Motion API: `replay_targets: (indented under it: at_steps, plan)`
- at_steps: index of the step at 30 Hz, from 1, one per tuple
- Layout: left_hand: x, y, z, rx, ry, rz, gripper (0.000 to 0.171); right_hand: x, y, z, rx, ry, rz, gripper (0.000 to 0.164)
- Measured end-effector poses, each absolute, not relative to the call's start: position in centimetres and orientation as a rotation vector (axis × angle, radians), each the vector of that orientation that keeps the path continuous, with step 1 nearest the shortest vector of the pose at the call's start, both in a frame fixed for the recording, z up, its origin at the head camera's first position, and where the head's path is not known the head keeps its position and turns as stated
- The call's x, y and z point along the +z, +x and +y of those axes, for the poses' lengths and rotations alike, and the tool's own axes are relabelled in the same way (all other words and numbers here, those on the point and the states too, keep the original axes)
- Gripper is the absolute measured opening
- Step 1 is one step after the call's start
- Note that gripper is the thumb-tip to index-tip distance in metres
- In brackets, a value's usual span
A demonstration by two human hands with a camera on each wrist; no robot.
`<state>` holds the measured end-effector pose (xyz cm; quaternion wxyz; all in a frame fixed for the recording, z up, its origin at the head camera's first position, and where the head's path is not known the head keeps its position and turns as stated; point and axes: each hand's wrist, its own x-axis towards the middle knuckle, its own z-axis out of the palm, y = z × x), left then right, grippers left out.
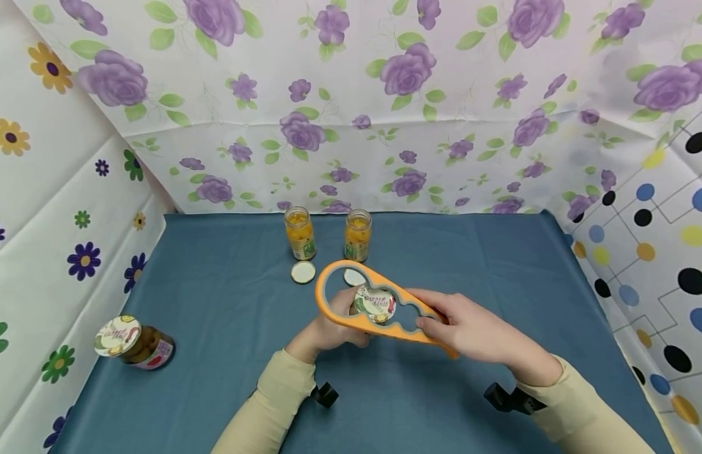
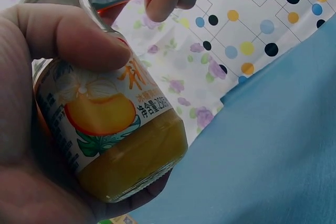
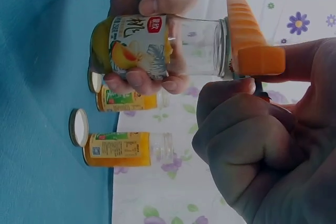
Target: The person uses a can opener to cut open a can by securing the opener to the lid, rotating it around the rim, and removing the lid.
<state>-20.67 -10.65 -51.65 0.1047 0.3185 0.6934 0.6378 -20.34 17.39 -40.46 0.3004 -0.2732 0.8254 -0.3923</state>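
My left hand grips a glass jar of peach fruit around its side, thumb across the label. The jar has a printed lid and is held up above the blue cloth. An orange jar opener with a grey scalloped inner edge lies over the jar's top, the lid showing through its opening. With curled fingers and thumb, my right hand holds the narrow end of the opener. Seen from the right wrist, the opener sits right at the lid end of the jar.
Two uncapped jars of yellow fruit, a left one and a right one, stand at the back. A loose lid lies before the left one, another before the right. A lidded dark jar stands at the left edge. Patterned cloths surround the table.
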Motion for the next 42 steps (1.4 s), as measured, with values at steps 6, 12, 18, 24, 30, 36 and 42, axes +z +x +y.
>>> replay_targets:
  at_steps: [6,12,18,24,30,36,42]
  plan:
    - [-51.7,-20.5,-10.4,1.951,0.948,1.958,0.073,-40.1,-20.7,17.4,-1.024,-0.698,2.136,0.051]
    - [-51.6,-20.3,-10.2,1.966,0.931,1.929,0.082,-40.0,-20.9,17.5,-0.988,-0.673,2.136,0.052]
    - [-51.5,-20.2,-10.2,1.949,0.907,1.950,0.084,-40.1,-20.4,17.2,-0.924,-0.670,2.196,0.058]
    - [-51.4,-20.3,-10.3,1.877,0.909,2.027,0.083,-40.4,-19.7,16.0,-0.761,-0.678,2.363,0.087]
    - [-51.7,-20.9,-10.6,1.765,1.037,2.068,0.075,-40.4,-19.5,15.8,-0.548,-0.751,2.521,0.083]
    - [-52.5,-21.4,-11.1,1.732,1.101,2.037,0.074,-40.5,-19.8,16.1,-0.460,-0.880,2.598,0.076]
    - [-51.8,-21.0,-11.1,1.685,0.986,2.068,0.075,-40.8,-20.1,16.4,-0.455,-0.941,2.635,0.070]
